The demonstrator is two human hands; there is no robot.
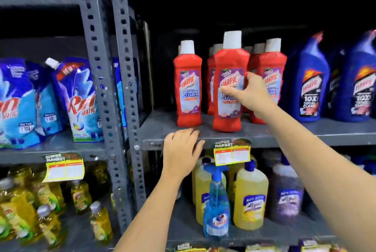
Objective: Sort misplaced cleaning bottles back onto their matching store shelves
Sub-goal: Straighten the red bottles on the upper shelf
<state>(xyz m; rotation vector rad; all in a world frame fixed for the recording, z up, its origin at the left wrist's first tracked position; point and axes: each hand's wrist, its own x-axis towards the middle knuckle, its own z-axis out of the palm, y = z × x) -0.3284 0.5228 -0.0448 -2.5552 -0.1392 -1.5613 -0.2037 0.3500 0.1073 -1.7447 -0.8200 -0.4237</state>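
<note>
A red Harpic bathroom-cleaner bottle (pixel 231 80) with a white cap stands upright at the front of the grey middle shelf (pixel 305 131). My right hand (pixel 251 93) wraps its right side, thumb across the label. More red Harpic bottles stand around it: one alone to the left (pixel 188 86), several behind and to the right (pixel 270 76). My left hand (pixel 181 152) rests flat on the shelf's front edge, fingers spread, holding nothing. On the shelf below, a blue spray bottle (pixel 216 205) stands in front of yellow cleaner bottles (pixel 250 196).
Blue Harpic toilet-cleaner bottles (pixel 311 80) fill the shelf's right end. Purple bottles (pixel 286 192) sit lower right. Across a perforated grey upright (pixel 122 88), detergent pouches (pixel 81 101) lean on the left rack above yellow bottles (pixel 46 211). Yellow price tags (pixel 232 153) hang from shelf edges.
</note>
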